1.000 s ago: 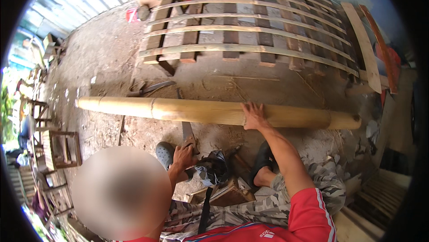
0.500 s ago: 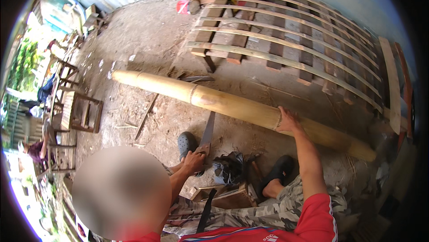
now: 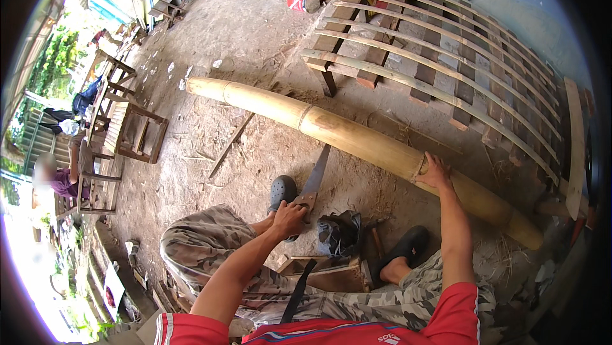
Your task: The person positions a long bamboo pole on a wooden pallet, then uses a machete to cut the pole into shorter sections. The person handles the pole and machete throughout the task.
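Left hand: the left hand (image 3: 290, 217), centre of the frame, is closed around the handle of a handsaw (image 3: 312, 185).
Right hand: the right hand (image 3: 435, 170), right of centre, lies palm-down, fingers spread, on the bamboo pole (image 3: 357, 141).
Pole: on the dirt ground (image 3: 255, 45), running from upper left to lower right.
Saw blade: points up toward the pole.
Behind: a slatted bamboo frame (image 3: 440, 58), upper right.

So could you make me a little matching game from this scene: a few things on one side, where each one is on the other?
Things:
1. left hand
2. right hand
3. red can
4. slatted frame

Places:
A. lying far off on the dirt floor
B. resting on the bamboo pole
C. beyond the pole, raised on short legs
D. at the handle of the hand saw

Pairs: 1-D, 2-B, 3-A, 4-C
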`<state>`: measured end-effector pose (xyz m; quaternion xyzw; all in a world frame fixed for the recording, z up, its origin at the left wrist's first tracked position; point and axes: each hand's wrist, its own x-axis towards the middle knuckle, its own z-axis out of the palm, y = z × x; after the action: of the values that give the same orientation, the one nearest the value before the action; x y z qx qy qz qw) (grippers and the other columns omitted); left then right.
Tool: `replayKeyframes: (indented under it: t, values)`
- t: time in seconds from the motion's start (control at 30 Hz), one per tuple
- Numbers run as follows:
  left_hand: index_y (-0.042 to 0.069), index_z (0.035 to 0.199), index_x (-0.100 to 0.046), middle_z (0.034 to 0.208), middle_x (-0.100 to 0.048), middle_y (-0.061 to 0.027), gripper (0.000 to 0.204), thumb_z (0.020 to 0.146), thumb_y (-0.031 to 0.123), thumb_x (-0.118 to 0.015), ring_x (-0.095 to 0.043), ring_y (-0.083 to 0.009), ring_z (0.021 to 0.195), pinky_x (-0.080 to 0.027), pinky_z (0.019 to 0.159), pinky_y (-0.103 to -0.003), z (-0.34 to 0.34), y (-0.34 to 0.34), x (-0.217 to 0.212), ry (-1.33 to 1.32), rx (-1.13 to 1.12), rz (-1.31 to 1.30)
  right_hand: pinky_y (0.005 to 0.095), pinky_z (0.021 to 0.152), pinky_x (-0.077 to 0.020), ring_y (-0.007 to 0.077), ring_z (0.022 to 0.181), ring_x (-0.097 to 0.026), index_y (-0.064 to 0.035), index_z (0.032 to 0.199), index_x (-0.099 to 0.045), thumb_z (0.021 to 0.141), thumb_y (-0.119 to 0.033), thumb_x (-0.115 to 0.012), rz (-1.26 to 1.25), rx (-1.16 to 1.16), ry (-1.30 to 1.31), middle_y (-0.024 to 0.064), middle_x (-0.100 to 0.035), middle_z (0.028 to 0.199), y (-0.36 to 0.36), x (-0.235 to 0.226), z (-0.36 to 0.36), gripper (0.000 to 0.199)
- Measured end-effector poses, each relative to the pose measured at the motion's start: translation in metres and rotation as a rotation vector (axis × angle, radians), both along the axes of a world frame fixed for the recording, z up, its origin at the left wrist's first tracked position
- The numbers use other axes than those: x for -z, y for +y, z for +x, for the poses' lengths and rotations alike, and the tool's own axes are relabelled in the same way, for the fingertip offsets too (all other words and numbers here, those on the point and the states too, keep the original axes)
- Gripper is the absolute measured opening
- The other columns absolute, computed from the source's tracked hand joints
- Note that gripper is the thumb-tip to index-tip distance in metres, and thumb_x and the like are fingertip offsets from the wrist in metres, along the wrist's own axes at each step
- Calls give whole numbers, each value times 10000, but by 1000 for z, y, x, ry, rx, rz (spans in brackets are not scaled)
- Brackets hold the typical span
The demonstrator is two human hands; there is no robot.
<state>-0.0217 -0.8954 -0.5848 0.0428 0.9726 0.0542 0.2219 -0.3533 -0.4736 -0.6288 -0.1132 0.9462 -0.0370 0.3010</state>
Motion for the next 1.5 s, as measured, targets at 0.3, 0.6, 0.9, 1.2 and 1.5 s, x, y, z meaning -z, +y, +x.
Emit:
replayKeyframes:
  t: [0.3,0.6,0.9,1.2,1.5]
  values:
    - [97,853,-662,846,-690,-127,358,688,400,-755,-690,-303,863,-498,812,-453,66,-24,-7,-136,202,138,689,1169,-228,361,1490,-281,-241,1599,-237,650,-593,-831,-66,42,78,141,-255,1641,4,21,4,1173]
    - [40,791,-677,662,-622,-141,306,771,345,-690,-598,-225,591,-490,621,-416,17,-7,-171,-189,-469,533,658,1164,-278,357,1467,-287,-164,1569,-259,640,-451,-907,61,25,185,146,-312,1555,-22,5,65,1169]
    - [24,759,-609,609,-559,-38,153,754,177,-618,-492,-113,579,-412,542,-310,45,-7,-283,-15,-519,798,632,1099,-315,329,1362,-364,-150,1595,-245,969,-205,-571,265,119,435,117,-397,1467,-47,29,149,708]
    - [4,829,-640,637,-620,-165,162,786,159,-655,-634,-199,581,-496,574,-374,-18,100,-263,119,-202,804,588,1192,-239,377,1509,-201,-84,1596,-226,812,-489,-755,-84,215,156,172,-214,1639,-20,-4,169,1029]
    - [26,804,-602,630,-560,-196,246,755,267,-622,-592,-398,590,-457,560,-448,-88,233,-144,270,148,987,471,1124,-396,390,1358,-490,20,1482,-423,851,-548,-671,-454,896,86,260,-479,1486,30,3,240,884]
